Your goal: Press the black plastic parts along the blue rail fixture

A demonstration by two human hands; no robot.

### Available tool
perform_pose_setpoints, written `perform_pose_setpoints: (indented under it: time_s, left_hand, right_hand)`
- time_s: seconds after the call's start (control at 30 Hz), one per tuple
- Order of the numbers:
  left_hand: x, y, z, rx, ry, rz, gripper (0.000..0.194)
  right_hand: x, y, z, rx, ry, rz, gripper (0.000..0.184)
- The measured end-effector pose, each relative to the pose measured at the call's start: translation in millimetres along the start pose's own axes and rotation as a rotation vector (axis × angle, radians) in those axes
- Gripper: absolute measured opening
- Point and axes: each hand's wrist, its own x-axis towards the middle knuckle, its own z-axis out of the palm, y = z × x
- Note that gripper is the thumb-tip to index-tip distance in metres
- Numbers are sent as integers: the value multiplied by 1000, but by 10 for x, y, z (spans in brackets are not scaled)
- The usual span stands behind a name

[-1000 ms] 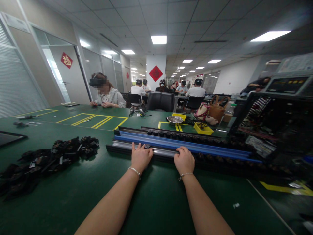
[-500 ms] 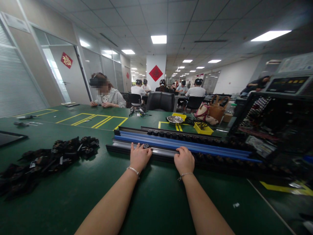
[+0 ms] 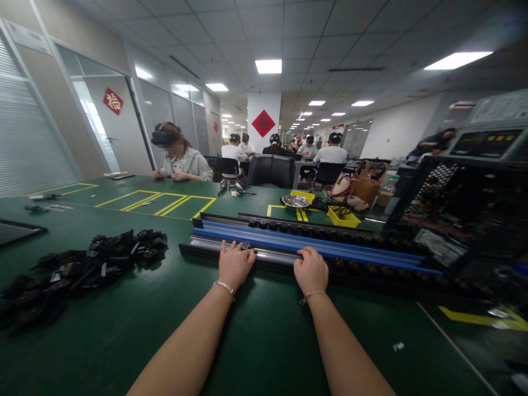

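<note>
Grip on the left is a spread hand (image 3: pixel 234 267), its fingers laid over a silver rail (image 3: pixel 277 256) and its thumb side against a small black part (image 3: pixel 246 246). Whether the fingers pinch that part I cannot tell; their undersides are hidden. The right hand (image 3: pixel 311 270) has its fingers bent over the same rail farther along; how firmly it holds cannot be seen.

The silver rail lies across the middle of the worktop (image 3: pixel 264 341), just ahead of both wrists. Its long axis runs left to right, roughly along the far edge, dipping a little toward the near side at the right. The small black part sits on the rail line between the hands, beside the left hand and clearly nearer to it; a bare stretch of silver separates it from the right hand.

A blue rail (image 3: pixel 350 248) runs alongside, just beyond the silver one toward the far edge. A heap of dark parts (image 3: pixel 103 258) lies toward the worktop's left side, well apart from the left hand. Toward the far edge stand a metal bowl (image 3: pixel 295 202) and a yellow tray (image 3: pixel 344 216).
</note>
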Motion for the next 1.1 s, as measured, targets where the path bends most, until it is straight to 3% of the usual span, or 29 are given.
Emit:
perform_pose_setpoints:
  time_s: [0.6,1.1]
  left_hand:
    - [16,-92,-53,-30,-26,-79,38]
    - [28,-179,-7,-56,18,-87,38]
  right_hand:
    - [4,-6,-13,-9,-26,11,33]
    - [0,-12,-26,1,-24,14,33]
